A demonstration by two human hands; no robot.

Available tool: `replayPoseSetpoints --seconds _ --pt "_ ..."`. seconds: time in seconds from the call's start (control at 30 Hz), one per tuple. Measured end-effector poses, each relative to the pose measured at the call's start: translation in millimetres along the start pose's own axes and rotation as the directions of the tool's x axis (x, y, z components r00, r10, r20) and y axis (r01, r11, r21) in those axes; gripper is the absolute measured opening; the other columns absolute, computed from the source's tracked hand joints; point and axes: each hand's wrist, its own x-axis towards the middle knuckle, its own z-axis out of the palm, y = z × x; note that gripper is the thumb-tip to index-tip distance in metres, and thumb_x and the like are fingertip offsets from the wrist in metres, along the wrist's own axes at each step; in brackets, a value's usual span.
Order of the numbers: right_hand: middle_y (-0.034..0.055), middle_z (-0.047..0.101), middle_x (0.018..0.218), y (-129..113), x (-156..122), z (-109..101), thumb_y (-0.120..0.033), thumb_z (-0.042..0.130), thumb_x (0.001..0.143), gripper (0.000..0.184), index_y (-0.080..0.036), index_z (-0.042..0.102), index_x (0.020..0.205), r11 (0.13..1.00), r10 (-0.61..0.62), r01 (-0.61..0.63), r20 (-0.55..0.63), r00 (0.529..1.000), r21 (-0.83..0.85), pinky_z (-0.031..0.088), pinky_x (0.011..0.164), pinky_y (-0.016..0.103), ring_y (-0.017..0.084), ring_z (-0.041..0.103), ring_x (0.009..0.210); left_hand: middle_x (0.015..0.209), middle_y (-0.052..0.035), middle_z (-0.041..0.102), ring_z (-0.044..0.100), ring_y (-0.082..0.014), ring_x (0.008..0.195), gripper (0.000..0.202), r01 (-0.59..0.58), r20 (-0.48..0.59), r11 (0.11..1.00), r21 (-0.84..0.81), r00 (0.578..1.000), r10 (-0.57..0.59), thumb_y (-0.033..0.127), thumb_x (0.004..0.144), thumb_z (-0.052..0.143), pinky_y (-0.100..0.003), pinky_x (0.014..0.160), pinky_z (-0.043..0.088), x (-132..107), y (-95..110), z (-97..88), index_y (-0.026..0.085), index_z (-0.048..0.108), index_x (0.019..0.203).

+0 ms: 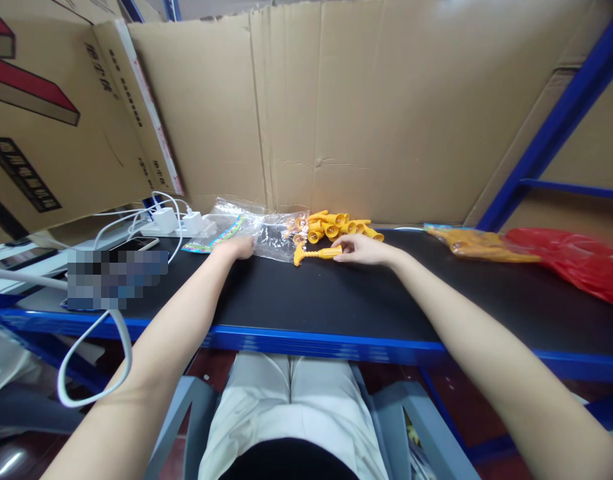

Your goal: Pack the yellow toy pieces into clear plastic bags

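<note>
My right hand (362, 250) pinches one end of a yellow plastic toy piece (316, 254) lying on the black table top (336, 293). Just behind it lies a heap of several similar yellow trumpet-shaped pieces (333, 227). My left hand (239, 247) rests closed on a clear plastic bag (271, 235) with a colourful printed strip, at the heap's left side. Both arms reach forward across the table.
A cardboard wall (336, 107) stands behind the table. White chargers and cables (176, 219) and a phone (131, 245) lie at the left. A bag of yellow parts (481, 243) and a red plastic bag (576, 260) sit at the right, by a blue shelf frame (551, 127).
</note>
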Motion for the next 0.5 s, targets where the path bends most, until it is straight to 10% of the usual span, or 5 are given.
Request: replayPoseSetpoints --seconds 0.23,0.5 --pt "0.0047 0.060 0.083 -5.9 -4.1 -3.6 -0.043 0.066 0.064 0.051 -0.015 0.058 0.106 0.999 0.047 -0.044 0.105 0.993 -0.029 0.043 0.068 0.027 0.016 0.055 0.076 0.100 -0.0092 0.065 0.059 -0.0225 0.092 0.034 -0.082 -0.250 0.997 0.006 0.965 0.081 0.038 0.080 0.041 -0.028 0.077 0.044 -13.0 40.0 -11.1 0.018 0.060 0.102" --pt "0.0047 0.061 0.081 -2.0 -1.0 -1.9 -0.036 0.066 0.066 0.045 -0.013 0.059 0.103 0.998 0.050 -0.048 0.060 0.997 -0.031 0.043 0.066 0.026 0.015 0.056 0.073 0.078 -0.0086 0.066 0.061 -0.0210 0.073 0.041 -0.227 -0.118 0.973 -0.032 0.968 0.221 0.052 0.075 0.042 -0.025 0.060 0.041 -15.4 71.8 7.0 0.017 0.063 0.079"
